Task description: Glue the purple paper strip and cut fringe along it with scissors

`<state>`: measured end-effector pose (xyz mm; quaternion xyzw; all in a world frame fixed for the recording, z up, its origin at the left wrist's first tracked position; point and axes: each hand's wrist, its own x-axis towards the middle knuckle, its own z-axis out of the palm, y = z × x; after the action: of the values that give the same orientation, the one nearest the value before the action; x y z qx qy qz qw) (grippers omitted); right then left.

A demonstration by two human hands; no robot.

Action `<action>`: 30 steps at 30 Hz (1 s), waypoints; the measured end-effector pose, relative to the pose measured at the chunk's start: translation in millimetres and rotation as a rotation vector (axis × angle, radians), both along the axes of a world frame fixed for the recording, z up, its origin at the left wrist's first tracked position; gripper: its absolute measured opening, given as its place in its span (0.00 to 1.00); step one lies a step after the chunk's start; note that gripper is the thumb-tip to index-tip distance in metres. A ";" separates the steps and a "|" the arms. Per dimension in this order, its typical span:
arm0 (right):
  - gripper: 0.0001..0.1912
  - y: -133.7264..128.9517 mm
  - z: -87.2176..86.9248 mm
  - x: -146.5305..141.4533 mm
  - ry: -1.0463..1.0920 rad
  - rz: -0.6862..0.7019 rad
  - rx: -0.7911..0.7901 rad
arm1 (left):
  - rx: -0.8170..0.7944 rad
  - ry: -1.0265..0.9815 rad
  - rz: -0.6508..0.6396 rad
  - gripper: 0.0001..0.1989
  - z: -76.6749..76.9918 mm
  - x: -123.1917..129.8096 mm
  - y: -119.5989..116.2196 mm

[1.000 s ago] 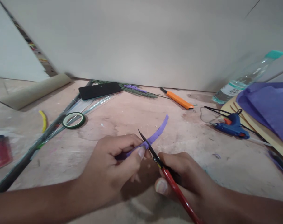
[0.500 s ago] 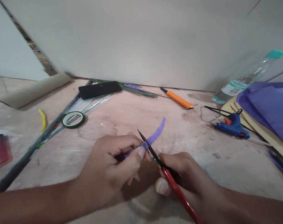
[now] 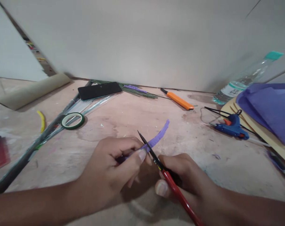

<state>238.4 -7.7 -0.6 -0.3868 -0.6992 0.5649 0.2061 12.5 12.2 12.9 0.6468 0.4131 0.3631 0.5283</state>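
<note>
Between thumb and fingers, my left hand [image 3: 117,163] pinches a narrow purple strip [image 3: 159,135], whose free end curves up to the right. Red-handled scissors [image 3: 172,185] with dark blades are in my right hand [image 3: 186,175], fingers closed around the handles. The blades lie across the strip just beyond my left thumb, tips pointing up and to the left. The strip's other end is hidden inside my left hand.
Behind are a black phone [image 3: 100,90], green stems [image 3: 142,92] and an orange cutter [image 3: 180,100]. Green tape [image 3: 73,126] and a cardboard tube [image 3: 34,91] lie left. A blue glue gun [image 3: 234,127], bottle [image 3: 234,89] and purple sheets [image 3: 271,106] are right.
The strip's free end has shifted slightly right and down. Both hands keep nearly the same pose, and the view has moved slightly.
</note>
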 end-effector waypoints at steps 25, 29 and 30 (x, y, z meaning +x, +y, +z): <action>0.34 -0.6 -0.1 -0.2 0.015 -0.037 0.026 | 0.058 0.012 0.055 0.19 -1.3 -0.3 -0.1; 0.34 -0.4 -0.2 -0.5 -0.009 -0.060 0.029 | 0.033 0.017 0.036 0.17 -4.0 -2.7 -3.9; 0.33 -0.3 -0.3 -0.5 -0.015 -0.062 0.029 | 0.037 0.024 0.037 0.16 -4.3 -3.1 -4.4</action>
<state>237.9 -8.0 -0.9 -0.4093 -0.6964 0.5453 0.2239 9.5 7.8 8.6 0.6528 0.4246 0.3727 0.5046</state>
